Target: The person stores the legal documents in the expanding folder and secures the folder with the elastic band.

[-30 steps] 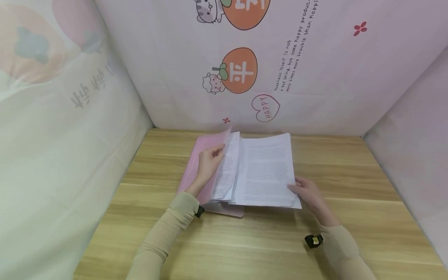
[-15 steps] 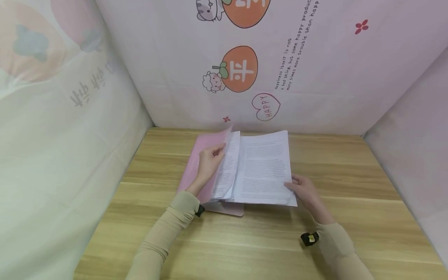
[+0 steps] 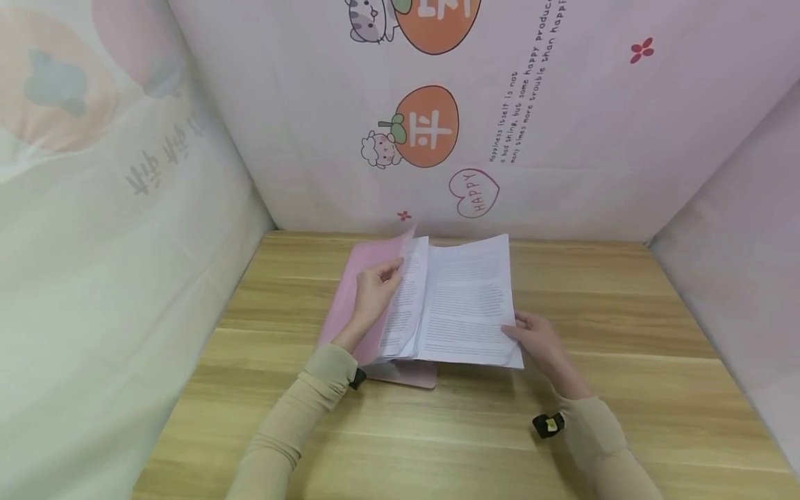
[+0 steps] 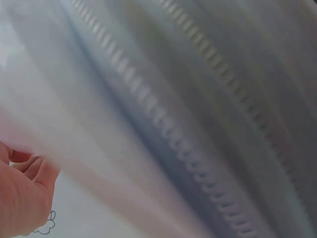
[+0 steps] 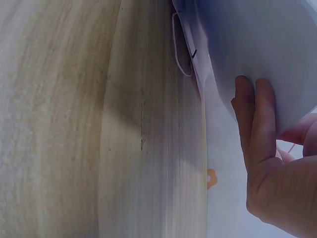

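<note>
A pink folder [image 3: 349,292] lies open on the wooden table, its cover raised at a slant. My left hand [image 3: 375,288] pinches the edge of that cover, close to a printed page [image 3: 406,298] inside. To the right, my right hand [image 3: 540,340] holds several printed sheets [image 3: 469,298] by their lower right edge, thumb on top and fingers underneath. In the right wrist view, fingers [image 5: 262,114] lie against the back of the white paper [image 5: 267,44]. Blurred ribbed strips [image 4: 148,104] fill the left wrist view, with the left hand [image 4: 25,193] at its lower left.
The wooden table [image 3: 475,437] extends in front of the folder and to both sides. A white printed cloth [image 3: 562,187] stands as a wall behind it, with pale cloth walls left and right. A thin loop [image 5: 179,49] hangs at the folder's edge.
My right hand has shifted left, carrying the sheets' free edge a little toward the folder. The left hand and the raised pink cover stay nearly where they were.
</note>
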Motion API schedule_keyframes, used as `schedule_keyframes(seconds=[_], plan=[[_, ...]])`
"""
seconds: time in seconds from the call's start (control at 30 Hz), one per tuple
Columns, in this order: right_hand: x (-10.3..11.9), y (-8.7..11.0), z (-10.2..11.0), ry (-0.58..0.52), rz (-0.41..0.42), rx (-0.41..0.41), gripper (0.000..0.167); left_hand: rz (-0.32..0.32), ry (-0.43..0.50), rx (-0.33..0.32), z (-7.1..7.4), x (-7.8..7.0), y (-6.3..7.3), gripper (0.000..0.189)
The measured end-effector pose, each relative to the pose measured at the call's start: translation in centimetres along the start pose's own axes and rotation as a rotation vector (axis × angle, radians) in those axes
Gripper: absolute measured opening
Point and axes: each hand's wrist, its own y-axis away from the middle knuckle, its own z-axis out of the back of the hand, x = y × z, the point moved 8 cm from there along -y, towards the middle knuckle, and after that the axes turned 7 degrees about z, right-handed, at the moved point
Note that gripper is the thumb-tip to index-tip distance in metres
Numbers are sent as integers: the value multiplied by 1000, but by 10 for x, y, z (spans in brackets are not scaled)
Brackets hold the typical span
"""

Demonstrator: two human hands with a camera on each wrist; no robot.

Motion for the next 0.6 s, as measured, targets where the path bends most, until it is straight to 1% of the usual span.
schedule_keyframes(seconds=[0.17, 0.3, 0.37, 0.47, 0.6], plan=[[1, 1, 0, -28, 20, 4, 55, 7, -15, -4, 1, 2, -1, 33], [5, 4, -2, -65, 41, 31, 55, 11, -8, -3, 1, 1, -1, 33], [6, 5, -2, -61, 50, 38, 56, 12, -9, -4, 1, 1, 0, 33], [7, 5, 2, -13, 58, 27, 56, 8, -17, -6, 1, 0, 0, 33], [8, 5, 9, 83, 58, 11, 57, 2, -27, -10, 1, -1, 0, 32]])
